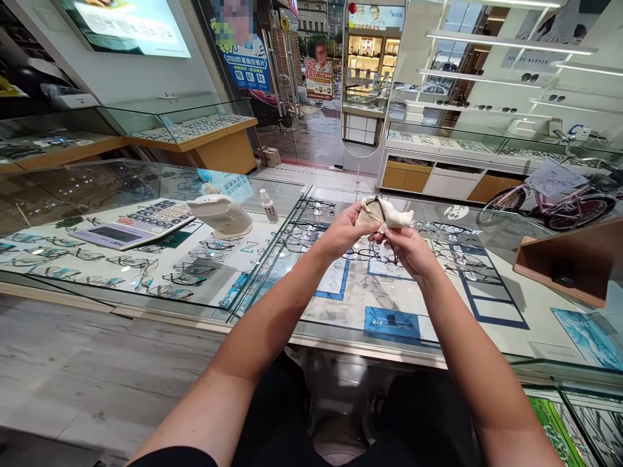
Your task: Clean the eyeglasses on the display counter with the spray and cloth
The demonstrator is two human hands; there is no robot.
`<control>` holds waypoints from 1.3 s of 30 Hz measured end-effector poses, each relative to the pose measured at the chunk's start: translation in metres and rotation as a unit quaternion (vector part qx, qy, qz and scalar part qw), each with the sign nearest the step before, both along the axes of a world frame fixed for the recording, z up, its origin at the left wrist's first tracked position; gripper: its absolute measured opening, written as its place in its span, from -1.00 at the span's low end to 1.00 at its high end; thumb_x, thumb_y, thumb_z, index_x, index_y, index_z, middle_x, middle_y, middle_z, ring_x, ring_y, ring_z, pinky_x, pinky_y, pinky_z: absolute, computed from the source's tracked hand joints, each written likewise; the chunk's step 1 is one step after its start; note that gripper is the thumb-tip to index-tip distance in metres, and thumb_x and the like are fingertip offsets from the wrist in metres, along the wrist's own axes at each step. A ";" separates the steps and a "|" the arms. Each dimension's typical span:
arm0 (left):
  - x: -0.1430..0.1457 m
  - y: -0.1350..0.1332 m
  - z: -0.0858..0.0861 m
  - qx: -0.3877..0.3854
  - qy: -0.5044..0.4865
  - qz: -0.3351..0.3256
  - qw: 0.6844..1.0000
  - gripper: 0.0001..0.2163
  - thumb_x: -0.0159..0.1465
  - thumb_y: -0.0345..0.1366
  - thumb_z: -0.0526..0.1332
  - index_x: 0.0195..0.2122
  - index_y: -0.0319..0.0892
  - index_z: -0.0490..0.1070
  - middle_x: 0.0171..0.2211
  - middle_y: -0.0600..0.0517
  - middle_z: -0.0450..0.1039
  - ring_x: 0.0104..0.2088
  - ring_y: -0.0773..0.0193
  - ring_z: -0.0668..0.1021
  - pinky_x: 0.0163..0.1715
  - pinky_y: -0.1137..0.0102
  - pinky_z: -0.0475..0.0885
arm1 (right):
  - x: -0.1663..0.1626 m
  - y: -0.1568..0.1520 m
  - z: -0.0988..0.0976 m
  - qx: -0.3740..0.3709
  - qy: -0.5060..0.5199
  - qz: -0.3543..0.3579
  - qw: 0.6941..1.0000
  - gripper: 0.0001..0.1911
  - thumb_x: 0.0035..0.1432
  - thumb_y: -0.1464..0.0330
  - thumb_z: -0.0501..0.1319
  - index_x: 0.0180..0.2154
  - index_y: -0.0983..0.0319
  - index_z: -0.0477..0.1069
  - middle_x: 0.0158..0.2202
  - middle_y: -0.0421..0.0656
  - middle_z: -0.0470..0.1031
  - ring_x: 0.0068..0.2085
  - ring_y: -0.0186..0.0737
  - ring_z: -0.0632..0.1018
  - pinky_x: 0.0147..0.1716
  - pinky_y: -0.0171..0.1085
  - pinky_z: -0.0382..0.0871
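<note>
Both hands are raised over a glass display counter [272, 305] full of eyeglass frames. My left hand [343, 231] pinches a cream cleaning cloth [387, 214] that is folded around a pair of glasses [376, 203]. My right hand [409, 248] is closed on the lower part of the same glasses, with a thin dark temple arm showing below its fingers. Most of the glasses are hidden by the cloth.
On the counter to the left sit a large calculator [132, 224], a white rounded device [221, 214] and a small spray bottle [268, 205]. A wooden tray [569, 259] juts in at the right. A pink bicycle [549, 201] stands by the far shelves.
</note>
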State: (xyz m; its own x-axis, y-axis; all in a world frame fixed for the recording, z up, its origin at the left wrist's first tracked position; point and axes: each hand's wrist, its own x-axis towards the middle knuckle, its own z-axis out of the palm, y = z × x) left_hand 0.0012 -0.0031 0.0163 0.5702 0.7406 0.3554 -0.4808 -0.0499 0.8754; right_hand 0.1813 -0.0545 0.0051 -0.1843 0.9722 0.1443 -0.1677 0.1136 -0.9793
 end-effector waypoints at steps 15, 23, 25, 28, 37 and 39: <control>0.003 -0.001 -0.002 0.032 -0.011 0.024 0.999 -0.55 0.18 -0.13 0.60 -0.11 -0.21 0.42 -0.39 0.08 0.53 -0.50 0.41 0.52 -0.50 0.49 0.40 | -0.005 0.002 0.000 0.006 0.028 0.021 0.999 -0.59 -0.01 -0.01 0.56 -0.36 0.20 0.67 -0.36 -0.09 0.64 -0.25 -0.16 0.49 -0.22 -0.19 0.24; 0.003 0.002 -0.004 0.010 -0.008 0.030 0.999 -0.53 0.32 0.14 0.43 -0.18 -0.23 0.45 -0.46 0.04 0.49 -0.57 0.36 0.50 -0.58 0.43 0.39 | -0.006 0.003 -0.005 0.017 0.004 0.036 0.999 -0.60 0.08 -0.01 0.52 -0.36 0.21 0.68 -0.33 -0.08 0.66 -0.24 -0.14 0.49 -0.16 -0.17 0.27; -0.001 0.003 -0.002 -0.008 -0.005 0.007 1.000 -0.53 0.25 0.06 0.52 -0.14 -0.24 0.47 -0.39 0.02 0.53 -0.49 0.37 0.53 -0.45 0.43 0.46 | -0.003 0.006 -0.008 0.003 0.028 0.030 0.999 -0.60 0.06 -0.02 0.52 -0.37 0.20 0.68 -0.32 -0.07 0.66 -0.24 -0.15 0.50 -0.18 -0.18 0.27; -0.003 0.002 -0.002 -0.020 -0.001 0.003 1.000 -0.49 0.12 -0.12 0.63 -0.06 -0.22 0.47 -0.33 0.06 0.52 -0.41 0.40 0.54 -0.36 0.47 0.46 | -0.003 0.009 -0.011 -0.011 0.066 0.013 0.998 -0.59 -0.01 -0.02 0.56 -0.34 0.18 0.69 -0.30 -0.09 0.66 -0.22 -0.15 0.52 -0.17 -0.18 0.30; 0.007 0.000 -0.009 0.015 0.006 0.103 0.995 -0.51 0.29 0.16 0.45 -0.22 -0.20 0.42 -0.48 0.10 0.44 -0.60 0.43 0.44 -0.63 0.48 0.26 | -0.021 0.002 -0.013 0.017 0.069 0.022 0.997 -0.58 -0.02 -0.01 0.59 -0.34 0.17 0.65 -0.33 -0.11 0.63 -0.16 -0.09 0.56 -0.06 -0.14 0.32; 0.004 0.001 -0.006 0.012 0.007 0.083 0.996 -0.50 0.30 0.18 0.42 -0.25 -0.21 0.42 -0.50 0.09 0.43 -0.61 0.42 0.44 -0.62 0.47 0.27 | -0.019 0.003 -0.014 0.017 0.068 0.020 0.997 -0.58 -0.02 -0.02 0.58 -0.33 0.18 0.66 -0.30 -0.10 0.65 -0.15 -0.08 0.55 -0.08 -0.14 0.32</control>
